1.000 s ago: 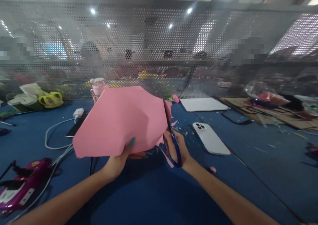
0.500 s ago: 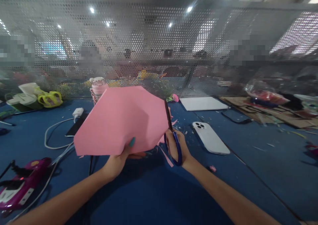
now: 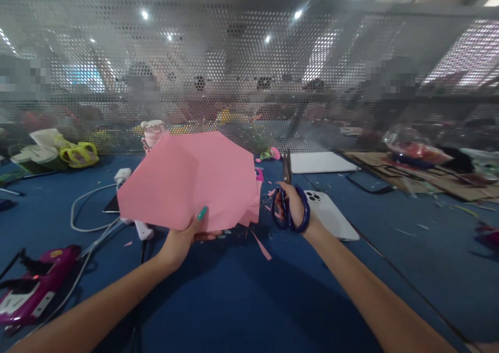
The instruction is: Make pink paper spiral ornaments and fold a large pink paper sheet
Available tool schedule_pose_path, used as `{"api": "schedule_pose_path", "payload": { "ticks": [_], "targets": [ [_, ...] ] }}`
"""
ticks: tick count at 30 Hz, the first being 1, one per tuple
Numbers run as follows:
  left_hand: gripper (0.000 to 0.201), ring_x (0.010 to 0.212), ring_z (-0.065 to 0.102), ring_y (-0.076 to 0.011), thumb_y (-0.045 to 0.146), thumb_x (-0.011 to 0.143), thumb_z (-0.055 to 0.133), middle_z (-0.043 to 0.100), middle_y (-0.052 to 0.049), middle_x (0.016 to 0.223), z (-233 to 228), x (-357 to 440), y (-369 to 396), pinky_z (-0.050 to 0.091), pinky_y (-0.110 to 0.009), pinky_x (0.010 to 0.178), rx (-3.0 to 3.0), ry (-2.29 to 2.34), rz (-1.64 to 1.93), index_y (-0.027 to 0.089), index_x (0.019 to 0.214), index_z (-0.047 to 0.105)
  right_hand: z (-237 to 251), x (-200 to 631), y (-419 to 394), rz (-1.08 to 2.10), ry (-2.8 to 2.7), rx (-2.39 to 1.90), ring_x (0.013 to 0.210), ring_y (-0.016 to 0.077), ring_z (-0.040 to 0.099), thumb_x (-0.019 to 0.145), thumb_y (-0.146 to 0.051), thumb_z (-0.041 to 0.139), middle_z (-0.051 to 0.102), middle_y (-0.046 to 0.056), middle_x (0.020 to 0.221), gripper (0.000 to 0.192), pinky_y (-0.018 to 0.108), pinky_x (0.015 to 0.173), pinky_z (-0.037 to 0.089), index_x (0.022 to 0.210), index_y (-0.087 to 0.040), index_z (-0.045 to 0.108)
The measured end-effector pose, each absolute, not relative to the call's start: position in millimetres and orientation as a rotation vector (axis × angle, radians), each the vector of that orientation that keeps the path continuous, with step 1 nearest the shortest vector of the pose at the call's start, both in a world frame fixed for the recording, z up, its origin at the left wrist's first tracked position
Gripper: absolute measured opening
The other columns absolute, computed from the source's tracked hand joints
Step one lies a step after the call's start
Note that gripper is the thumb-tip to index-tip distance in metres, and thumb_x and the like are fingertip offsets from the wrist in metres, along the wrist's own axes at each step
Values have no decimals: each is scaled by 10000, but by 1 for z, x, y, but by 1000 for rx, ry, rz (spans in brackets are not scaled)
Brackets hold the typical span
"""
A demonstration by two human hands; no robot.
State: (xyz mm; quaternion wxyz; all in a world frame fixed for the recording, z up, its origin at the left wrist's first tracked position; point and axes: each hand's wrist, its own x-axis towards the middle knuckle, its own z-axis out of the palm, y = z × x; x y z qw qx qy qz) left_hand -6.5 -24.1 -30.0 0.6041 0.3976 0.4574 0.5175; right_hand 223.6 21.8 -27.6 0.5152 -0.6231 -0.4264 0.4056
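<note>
Blue tabletop (image 3: 241,301) stretches before a perforated metal screen (image 3: 249,72). Above its middle, the left hand (image 3: 186,238) pinches a pink paper sheet (image 3: 191,184); the right hand (image 3: 294,210) grips blue-handled scissors (image 3: 289,199) just beside a white phone (image 3: 335,220).

The setting is a shared craft workshop. A blue bench (image 3: 241,311) carries paper scraps (image 3: 260,245) just beside the right hand (image 3: 291,207), which grips scissors (image 3: 289,210). A pink glue gun (image 3: 31,285) lies well left of the left hand (image 3: 183,238). Beyond both hands, a perforated metal screen (image 3: 249,72) divides this station from other workplaces, where people sit under ceiling lights.
</note>
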Motion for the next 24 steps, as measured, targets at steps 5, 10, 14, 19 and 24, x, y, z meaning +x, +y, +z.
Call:
{"api": "schedule_pose_path", "payload": {
  "ticks": [5,10,14,19,24],
  "targets": [
    [315,573,654,-183,273,707,621,657,-43,696,-29,-5,-24,538,-270,565,866,1060,1219,98,954,536,-22,243,21,567,-1274,-1951,593,226,584,681,-417,548,591,117,569,306,290,517,390,508,-168,514],
    [397,639,665,-206,318,732,594,664,-48,660,-32,-6,-23,539,-302,624,899,1086,1273,98,1050,505,-23,244,17,95,-1695,-2437,853,303,595,776,-329,448,630,238,875,350,328,648,406,853,-43,635],
    [414,696,669,-213,359,737,584,677,-50,685,-31,-6,-22,535,-312,682,965,1082,1359,105,1055,513,-30,236,13,-285,-1767,-2430,865,320,556,754,-274,503,590,271,890,376,343,681,392,929,51,576],
    [392,700,669,-218,391,732,580,683,-59,663,-34,-5,-25,538,-308,668,1001,1092,1342,99,991,545,-32,225,12,-592,-1748,-2002,839,294,487,792,-295,454,558,209,849,304,367,734,361,872,-16,545],
    [336,693,666,-212,380,718,606,688,-62,672,-31,-1,-30,529,-304,685,1012,1128,1224,112,919,585,-48,215,21,-476,-2073,-1777,847,258,453,825,-327,440,545,152,862,259,334,725,366,856,-87,534]
  ]
}}
